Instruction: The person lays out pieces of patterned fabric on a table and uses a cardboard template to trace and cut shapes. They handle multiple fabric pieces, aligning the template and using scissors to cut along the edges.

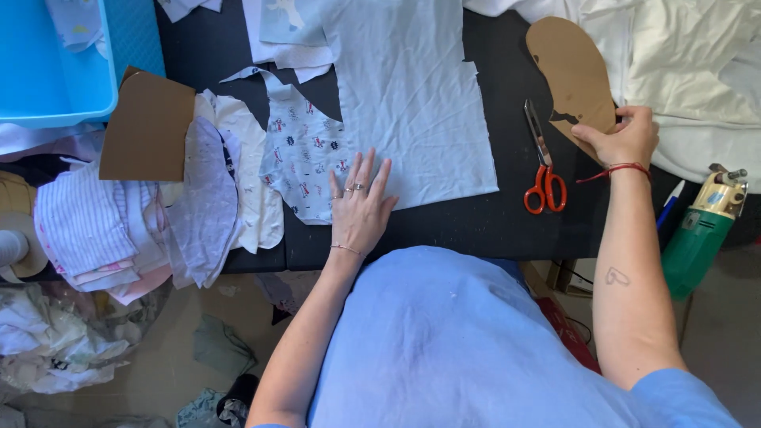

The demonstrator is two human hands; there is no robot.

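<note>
L hand (361,208) flat, fingers (366,170) spread apart on pale blue fabric (412,95), centre of dark surface (476,226). R hand (622,136) fingers clamped on brown cardboard template (572,67), far right; red scissors (544,170) lie between.

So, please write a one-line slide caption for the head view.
Left hand flat on pale blue cloth, right hand gripping a cardboard template, red scissors between them on the black table.

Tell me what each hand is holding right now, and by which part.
The right hand pinches the brown cardboard pattern at its lower edge. The left hand holds nothing; it lies flat on the pale blue fabric.
</note>
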